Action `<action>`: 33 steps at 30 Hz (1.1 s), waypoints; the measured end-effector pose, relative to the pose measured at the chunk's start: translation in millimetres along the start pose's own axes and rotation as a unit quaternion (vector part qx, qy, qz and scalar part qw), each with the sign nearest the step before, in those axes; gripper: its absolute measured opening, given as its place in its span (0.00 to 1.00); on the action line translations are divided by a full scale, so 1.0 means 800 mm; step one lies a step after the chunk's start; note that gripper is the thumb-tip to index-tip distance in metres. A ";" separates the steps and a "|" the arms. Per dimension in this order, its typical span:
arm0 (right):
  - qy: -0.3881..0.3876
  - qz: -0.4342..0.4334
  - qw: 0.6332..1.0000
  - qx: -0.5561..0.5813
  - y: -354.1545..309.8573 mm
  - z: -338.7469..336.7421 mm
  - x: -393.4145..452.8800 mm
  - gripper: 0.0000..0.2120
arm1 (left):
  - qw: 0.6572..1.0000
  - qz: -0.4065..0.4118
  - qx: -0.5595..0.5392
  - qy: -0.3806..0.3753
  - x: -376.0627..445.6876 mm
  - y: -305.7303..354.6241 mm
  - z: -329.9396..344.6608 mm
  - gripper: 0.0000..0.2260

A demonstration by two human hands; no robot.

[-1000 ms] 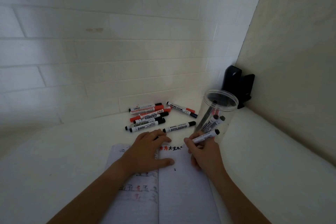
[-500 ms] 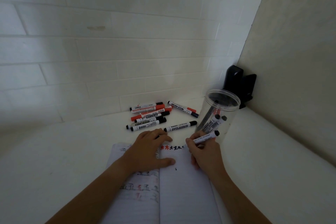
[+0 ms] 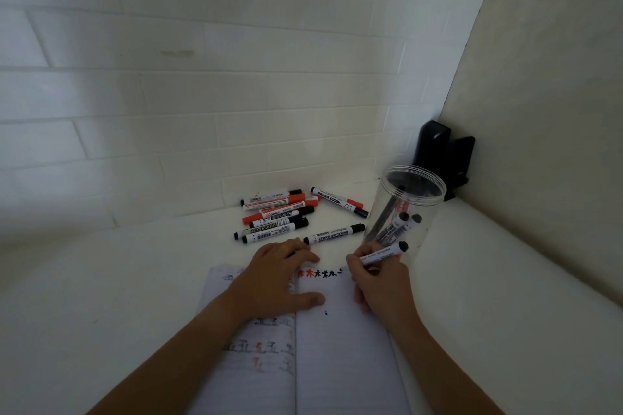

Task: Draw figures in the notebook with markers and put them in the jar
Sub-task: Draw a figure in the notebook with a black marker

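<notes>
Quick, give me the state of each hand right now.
Left hand: open, flat on the notebook, holding nothing.
Right hand: closed in a writing grip on a black marker, at the top of the right page.

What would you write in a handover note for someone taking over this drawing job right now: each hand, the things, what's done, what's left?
Right hand: grip on a black marker, drawing at the top of the right page.
Left hand: flat on the notebook, holding it open.
Jar: upright, right of the notebook, a few markers inside.
Done: a row of red and black figures.
Left: finish the row, then put the loose markers into the jar.
</notes>
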State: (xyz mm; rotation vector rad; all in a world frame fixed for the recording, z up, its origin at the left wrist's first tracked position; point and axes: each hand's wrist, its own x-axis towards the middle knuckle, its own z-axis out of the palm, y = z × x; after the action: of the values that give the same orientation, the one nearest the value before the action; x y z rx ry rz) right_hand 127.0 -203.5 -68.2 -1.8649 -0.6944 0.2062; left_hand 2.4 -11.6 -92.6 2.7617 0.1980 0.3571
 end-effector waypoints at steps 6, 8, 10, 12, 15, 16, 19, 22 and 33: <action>-0.005 0.002 1.000 -0.007 -0.002 0.000 -0.002 0.09 | 1.000 0.001 -0.004 -0.001 0.000 0.001 -0.001 0.33; -0.003 -0.004 1.000 -0.014 -0.001 -0.001 -0.003 0.08 | 1.000 0.000 -0.003 -0.002 0.000 0.000 -0.001 0.33; -0.004 -0.007 1.000 -0.016 -0.001 -0.001 -0.003 0.08 | 1.000 -0.001 0.000 -0.003 0.000 -0.001 0.000 0.34; -0.007 -0.007 1.000 -0.007 -0.001 0.000 -0.002 0.09 | 1.000 -0.001 0.001 -0.003 0.000 -0.002 0.001 0.34; -0.009 -0.005 1.000 0.000 -0.004 0.002 -0.002 0.09 | 1.000 0.000 0.003 -0.003 0.000 -0.002 0.001 0.34; -0.009 -0.004 1.000 -0.002 -0.004 0.002 -0.002 0.09 | 1.000 0.000 0.003 -0.003 0.000 -0.002 0.001 0.34; 0.001 0.000 1.000 -0.011 -0.002 0.001 -0.003 0.08 | 1.000 -0.001 0.005 -0.004 0.000 -0.002 0.000 0.34; 0.009 0.002 1.000 -0.016 -0.001 -0.001 -0.004 0.08 | 1.000 -0.001 0.001 -0.004 0.001 -0.002 0.001 0.34; -0.006 -0.007 1.000 -0.011 -0.002 0.000 -0.002 0.09 | 1.000 0.004 0.002 0.005 0.001 -0.001 0.001 0.34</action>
State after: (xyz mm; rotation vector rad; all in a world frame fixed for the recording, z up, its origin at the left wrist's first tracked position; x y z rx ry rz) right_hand 124.8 -203.9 -67.3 -1.8811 -0.7197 0.2022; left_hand 3.5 -11.3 -93.4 2.7650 0.1917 0.3732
